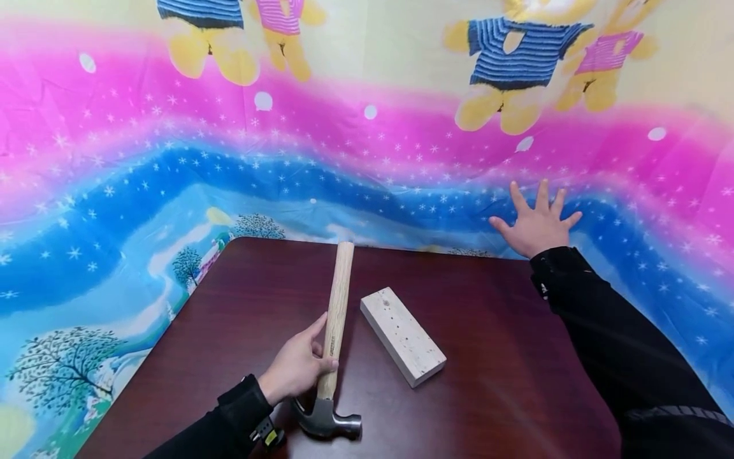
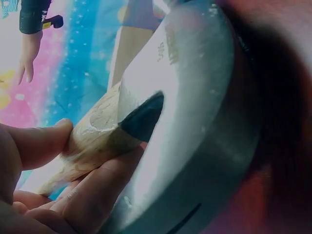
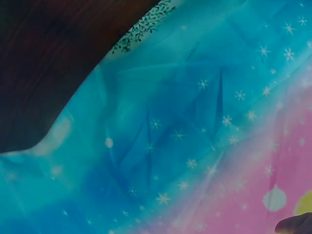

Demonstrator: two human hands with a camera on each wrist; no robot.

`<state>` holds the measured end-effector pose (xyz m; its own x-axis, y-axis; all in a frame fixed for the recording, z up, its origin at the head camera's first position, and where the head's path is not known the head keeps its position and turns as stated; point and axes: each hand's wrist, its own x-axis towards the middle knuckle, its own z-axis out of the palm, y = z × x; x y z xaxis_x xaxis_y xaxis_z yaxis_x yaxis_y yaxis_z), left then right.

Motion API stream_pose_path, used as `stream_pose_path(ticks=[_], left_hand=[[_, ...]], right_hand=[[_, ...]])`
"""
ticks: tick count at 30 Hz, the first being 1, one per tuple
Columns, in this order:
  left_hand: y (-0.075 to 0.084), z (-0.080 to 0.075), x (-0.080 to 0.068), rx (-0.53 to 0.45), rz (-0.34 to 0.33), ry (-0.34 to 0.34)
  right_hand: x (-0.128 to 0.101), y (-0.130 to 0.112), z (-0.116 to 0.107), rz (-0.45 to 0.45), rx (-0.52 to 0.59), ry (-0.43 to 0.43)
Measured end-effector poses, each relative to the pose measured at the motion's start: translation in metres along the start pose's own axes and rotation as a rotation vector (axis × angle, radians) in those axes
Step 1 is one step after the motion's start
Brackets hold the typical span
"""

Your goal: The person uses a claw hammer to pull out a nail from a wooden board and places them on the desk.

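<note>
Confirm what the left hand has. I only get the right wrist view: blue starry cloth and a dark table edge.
Observer: The left hand grips a hammer by its wooden handle, close to the steel head; the hammer lies on the table.
Operator: Anything else on the table?
Observer: A pale wooden block lies just right of the handle, apart from it.
Operator: Where is the right hand? My view shows none of it.
Observer: The right hand is raised past the far table edge, fingers spread, holding nothing, in front of the cloth.
</note>
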<state>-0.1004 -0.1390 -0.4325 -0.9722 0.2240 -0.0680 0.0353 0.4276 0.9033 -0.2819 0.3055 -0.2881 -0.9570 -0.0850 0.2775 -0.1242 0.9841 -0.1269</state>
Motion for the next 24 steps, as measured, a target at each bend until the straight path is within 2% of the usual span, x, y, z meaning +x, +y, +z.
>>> stream_pose_path(ticks=[7,17,24], left_hand=[[-0.010,0.001,-0.006,-0.026,-0.055,-0.010],[-0.016,0.005,-0.012,0.227,-0.044,0.021],[-0.023,0.009,-0.012,0.321,-0.001,0.027]], right_hand=[[-0.002,0.002,0.009,0.029,0.029,-0.040],[-0.006,0.015,0.020,0.050,0.057,-0.078],[-0.007,0.022,0.027,0.062,0.081,-0.079]])
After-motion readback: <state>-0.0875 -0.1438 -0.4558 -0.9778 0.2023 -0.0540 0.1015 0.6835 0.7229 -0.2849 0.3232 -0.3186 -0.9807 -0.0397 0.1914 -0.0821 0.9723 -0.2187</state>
